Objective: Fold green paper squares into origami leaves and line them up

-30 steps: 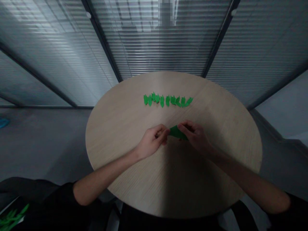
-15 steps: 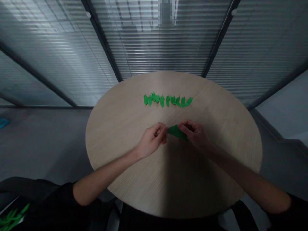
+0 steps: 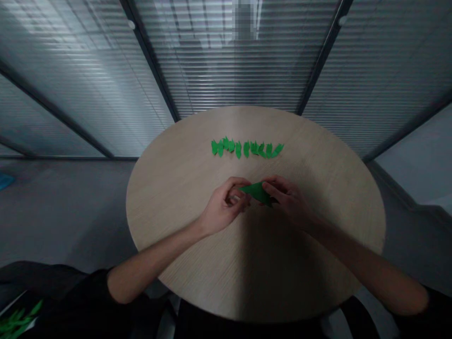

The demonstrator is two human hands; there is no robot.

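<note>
A folded green paper (image 3: 257, 192), pointed at its left end, is held above the table in front of me. My right hand (image 3: 287, 195) pinches its wider right end between thumb and fingers. Around the pointed tip curves my left hand (image 3: 226, 202), thumb and forefinger apart, so the tip shows in the gap between them. Whether a left finger touches the paper from behind is hidden. Beyond both hands lies a row of several small green folded paper pieces (image 3: 246, 149), leaf-like in shape, some overlapping.
The round wooden table (image 3: 169, 188) has its far edge close to a glass partition with blinds (image 3: 233, 80). More green pieces (image 3: 19, 320) sit at the lower left beside a dark sleeve. A blue object (image 3: 5, 181) is on the floor at far left.
My left thumb and forefinger have parted from their pinch on the paper's tip, and the hand has shifted slightly right. The paper has moved a little left; my right hand still grips it.
</note>
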